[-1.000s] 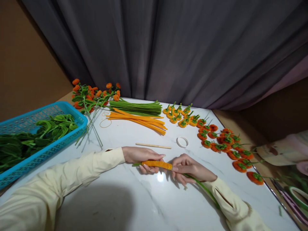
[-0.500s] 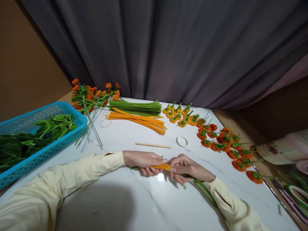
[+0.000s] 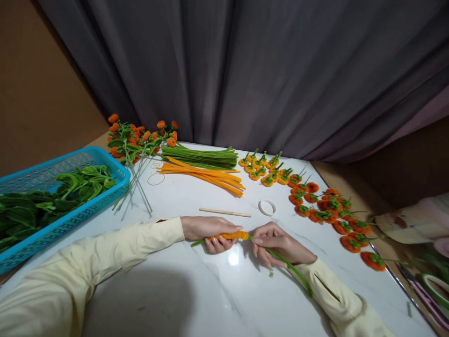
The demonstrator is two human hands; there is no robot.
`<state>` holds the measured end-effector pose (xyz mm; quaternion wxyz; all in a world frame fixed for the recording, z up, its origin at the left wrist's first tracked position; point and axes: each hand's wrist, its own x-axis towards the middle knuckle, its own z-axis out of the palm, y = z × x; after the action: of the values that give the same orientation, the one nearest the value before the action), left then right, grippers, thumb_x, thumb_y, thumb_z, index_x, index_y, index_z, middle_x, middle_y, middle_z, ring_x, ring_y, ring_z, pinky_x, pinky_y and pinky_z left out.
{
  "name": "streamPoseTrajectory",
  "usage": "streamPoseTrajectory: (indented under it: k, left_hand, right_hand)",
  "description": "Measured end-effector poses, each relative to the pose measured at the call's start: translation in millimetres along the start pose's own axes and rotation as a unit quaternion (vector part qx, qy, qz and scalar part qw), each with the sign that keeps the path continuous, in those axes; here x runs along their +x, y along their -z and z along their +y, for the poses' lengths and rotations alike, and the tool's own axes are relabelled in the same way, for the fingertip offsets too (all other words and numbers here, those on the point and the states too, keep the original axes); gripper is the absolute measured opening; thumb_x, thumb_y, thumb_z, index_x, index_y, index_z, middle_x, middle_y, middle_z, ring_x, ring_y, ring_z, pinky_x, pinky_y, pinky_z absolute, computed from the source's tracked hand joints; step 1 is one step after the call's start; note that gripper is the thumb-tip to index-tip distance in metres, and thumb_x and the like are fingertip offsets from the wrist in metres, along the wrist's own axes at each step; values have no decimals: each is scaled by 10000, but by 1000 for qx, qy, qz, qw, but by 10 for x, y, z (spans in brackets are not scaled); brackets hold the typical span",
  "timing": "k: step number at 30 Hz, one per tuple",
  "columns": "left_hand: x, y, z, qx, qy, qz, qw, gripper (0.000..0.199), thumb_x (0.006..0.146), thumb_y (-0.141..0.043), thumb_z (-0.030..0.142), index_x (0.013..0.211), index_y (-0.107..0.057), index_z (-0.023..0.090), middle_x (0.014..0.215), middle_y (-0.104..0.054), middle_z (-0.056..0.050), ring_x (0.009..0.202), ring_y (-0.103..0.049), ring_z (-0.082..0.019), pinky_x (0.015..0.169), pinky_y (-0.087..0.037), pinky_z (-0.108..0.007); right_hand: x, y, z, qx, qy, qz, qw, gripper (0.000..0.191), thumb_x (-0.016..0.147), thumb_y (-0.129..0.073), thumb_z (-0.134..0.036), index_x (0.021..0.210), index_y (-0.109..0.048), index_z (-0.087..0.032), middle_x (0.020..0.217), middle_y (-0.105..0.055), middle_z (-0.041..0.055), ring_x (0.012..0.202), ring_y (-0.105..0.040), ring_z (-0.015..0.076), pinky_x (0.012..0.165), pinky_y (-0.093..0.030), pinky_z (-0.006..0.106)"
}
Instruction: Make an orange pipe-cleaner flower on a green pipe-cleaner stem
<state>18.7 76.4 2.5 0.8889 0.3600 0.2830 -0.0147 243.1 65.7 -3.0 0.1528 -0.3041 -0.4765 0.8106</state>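
My left hand [image 3: 206, 227] is closed around a ridged yellow-orange pipe-cleaner coil [image 3: 241, 235], whose right end sticks out past the fingers. Through the coil runs a green pipe cleaner [image 3: 296, 273], one tip poking out left of my left hand. Just right of the coil, my right hand [image 3: 286, 244] pinches that green pipe cleaner between thumb and fingers, and its long tail trails toward my right sleeve. A short bit of green shows between the coil and my right fingertips. Beyond my hands lie a thin wooden stick [image 3: 225, 212] and a white ring [image 3: 267, 207], perhaps a tape roll.
Bundles of green pipe cleaners [image 3: 201, 156] and orange pipe cleaners [image 3: 203, 175] lie at the back. A blue basket [image 3: 70, 217] of green leaves stands left, beside stemmed orange flowers [image 3: 133, 135]. Yellow flower heads [image 3: 268, 179] and orange flower heads [image 3: 372, 260] line the right; scissors [image 3: 423, 290] lie beyond.
My right fingers have slid a little to the right, off the coil's end onto the green pipe cleaner. More of the coil now shows at my left hand. The view has shifted slightly.
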Motion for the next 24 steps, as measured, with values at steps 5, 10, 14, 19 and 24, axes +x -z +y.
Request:
streamPoseTrajectory:
  k: [5, 10, 14, 19, 24]
  left_hand:
    - [14, 0, -5, 6, 0, 1, 1000, 494, 709, -596, 645, 712, -421, 182, 541, -231, 79, 395, -152, -35, 337, -96, -135]
    - [-1, -11, 23, 42, -9, -22, 999, 493, 759, -524, 656, 722, -479, 167, 517, -290, 58, 373, -199, -50, 315, -134, -155]
    - [0, -70, 23, 78, -26, -12, 997, 468, 777, -512, 643, 742, -476, 178, 510, -330, 54, 352, -234, -56, 296, -165, -161]
    - [-6, -128, 8, 71, -74, 19, 995, 371, 763, -617, 542, 819, -464, 209, 540, -326, 82, 355, -191, -28, 298, -140, -122]
    - [-3, -63, 30, 13, -55, 59, 997, 361, 776, -608, 513, 758, -461, 184, 520, -299, 88, 349, -160, -22, 300, -112, -123]
  right_hand:
    - [11, -30, -14, -1, -8, 4, 1000, 267, 774, -642, -314, 660, -638, -72, 442, -612, 63, 222, -333, 41, 253, -181, 152]
    - [6, -46, -16, -13, -15, 1, 1000, 270, 787, -629, -321, 681, -638, -73, 452, -614, 54, 233, -330, 35, 271, -183, 158]
    - [7, -95, -18, -46, -14, 5, 999, 290, 806, -615, -340, 712, -638, -66, 475, -620, 51, 253, -346, 31, 288, -202, 157]
    - [-4, -154, -46, -71, 1, 31, 997, 306, 824, -608, -392, 800, -590, -87, 540, -634, 45, 299, -428, 47, 294, -291, 141]
    - [-125, -140, -142, -106, 48, 70, 991, 349, 863, -541, -447, 1049, -503, -155, 756, -644, 42, 434, -572, 96, 317, -405, 160]
